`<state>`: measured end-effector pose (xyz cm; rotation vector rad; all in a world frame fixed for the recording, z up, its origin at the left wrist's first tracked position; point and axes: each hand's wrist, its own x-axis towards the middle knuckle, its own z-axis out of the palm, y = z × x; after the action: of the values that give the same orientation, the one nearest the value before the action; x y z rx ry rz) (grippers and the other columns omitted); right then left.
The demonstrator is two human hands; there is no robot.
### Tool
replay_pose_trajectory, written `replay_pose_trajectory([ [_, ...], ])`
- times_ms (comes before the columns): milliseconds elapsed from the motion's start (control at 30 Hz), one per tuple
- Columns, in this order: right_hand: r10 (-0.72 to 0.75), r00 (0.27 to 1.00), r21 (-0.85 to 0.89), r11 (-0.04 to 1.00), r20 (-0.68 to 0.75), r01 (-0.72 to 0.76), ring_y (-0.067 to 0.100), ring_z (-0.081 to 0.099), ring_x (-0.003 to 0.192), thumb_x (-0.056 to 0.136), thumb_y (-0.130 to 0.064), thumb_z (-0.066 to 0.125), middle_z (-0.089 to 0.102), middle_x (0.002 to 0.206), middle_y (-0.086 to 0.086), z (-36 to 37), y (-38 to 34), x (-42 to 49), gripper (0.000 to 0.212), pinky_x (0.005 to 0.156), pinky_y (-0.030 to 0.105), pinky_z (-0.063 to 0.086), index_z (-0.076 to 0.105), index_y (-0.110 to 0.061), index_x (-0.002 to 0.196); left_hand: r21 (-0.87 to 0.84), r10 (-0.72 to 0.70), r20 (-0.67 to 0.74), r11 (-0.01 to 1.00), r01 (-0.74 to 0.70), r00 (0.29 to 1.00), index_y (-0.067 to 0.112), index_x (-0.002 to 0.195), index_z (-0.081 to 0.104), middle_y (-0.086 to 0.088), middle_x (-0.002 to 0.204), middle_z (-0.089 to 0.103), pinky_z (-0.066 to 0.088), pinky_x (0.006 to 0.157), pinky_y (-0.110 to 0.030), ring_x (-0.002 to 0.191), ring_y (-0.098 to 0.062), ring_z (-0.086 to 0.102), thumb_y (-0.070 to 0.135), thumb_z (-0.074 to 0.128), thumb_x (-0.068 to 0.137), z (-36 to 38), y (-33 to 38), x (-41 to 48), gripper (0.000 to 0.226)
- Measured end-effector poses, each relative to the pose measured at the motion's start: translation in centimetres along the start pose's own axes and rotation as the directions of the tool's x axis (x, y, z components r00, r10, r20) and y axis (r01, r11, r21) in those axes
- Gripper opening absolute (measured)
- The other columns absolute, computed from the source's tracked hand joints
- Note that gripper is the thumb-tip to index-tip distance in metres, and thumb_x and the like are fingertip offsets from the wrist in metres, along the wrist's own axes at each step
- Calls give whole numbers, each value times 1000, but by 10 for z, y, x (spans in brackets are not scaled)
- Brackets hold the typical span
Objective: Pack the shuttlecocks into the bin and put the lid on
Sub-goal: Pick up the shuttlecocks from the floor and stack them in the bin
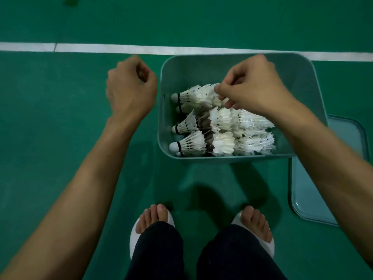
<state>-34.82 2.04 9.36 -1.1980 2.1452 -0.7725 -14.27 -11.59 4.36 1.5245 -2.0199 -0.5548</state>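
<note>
Pinching a white feathered shuttlecock (193,96) inside the pale teal plastic bin (315,93) with right hand (252,87) fingers (219,90); curling left hand (129,89) fingers on nothing (flat teal plastic lid (310,188) alongside).

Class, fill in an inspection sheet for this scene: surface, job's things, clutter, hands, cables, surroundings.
Surface: green court floor crossed by a white line.
Job's things: shuttlecocks lie in rows inside the bin, corks to the left; lid is off, on the floor beside the bin.
Clutter: nothing seen.
Hands: right hand is over the bin and pinches the feathers of the top row; left hand is beside the bin, fingers curled, nothing seen in it.
Cables: nothing seen.
Surroundings: the person's feet in white slippers.
</note>
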Motion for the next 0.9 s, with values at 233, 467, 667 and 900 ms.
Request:
replay_pose_trajectory([
  [233,-105,990,-31,994,96,109,17,74,61,89,-26,76,74,64,5,22,-14,42,23,65,35,64,77,-15,70,337,-412,79,868,365,908,2,137,41,-17,145,40,42,101,-53,131,-39,41,37,78,82,62,-75,28,75],
  [467,-71,985,-12,997,159,74,12,74,61,89,-30,78,75,65,2,29,2,53,23,66,27,59,79,-16,70,253,-330,-5,913,320,944,10,123,59,-14,135,51,43,98,-45,125,-34,48,34,68,93,88,-103,52,40],
  [667,-89,991,22,996,103,87,11,74,61,91,-27,75,76,68,4,32,6,46,22,68,27,59,78,-14,73,-137,-208,-93,971,194,974,17,89,69,16,73,65,52,66,-24,67,-5,63,36,74,73,46,-50,36,26],
  [900,-207,962,240,939,-177,246,11,73,80,93,-29,70,74,87,-7,21,-19,4,10,73,40,62,74,-21,93,-224,216,-149,943,-245,965,18,90,70,10,84,71,53,63,-34,78,-11,65,25,74,79,-21,30,-30,14],
])
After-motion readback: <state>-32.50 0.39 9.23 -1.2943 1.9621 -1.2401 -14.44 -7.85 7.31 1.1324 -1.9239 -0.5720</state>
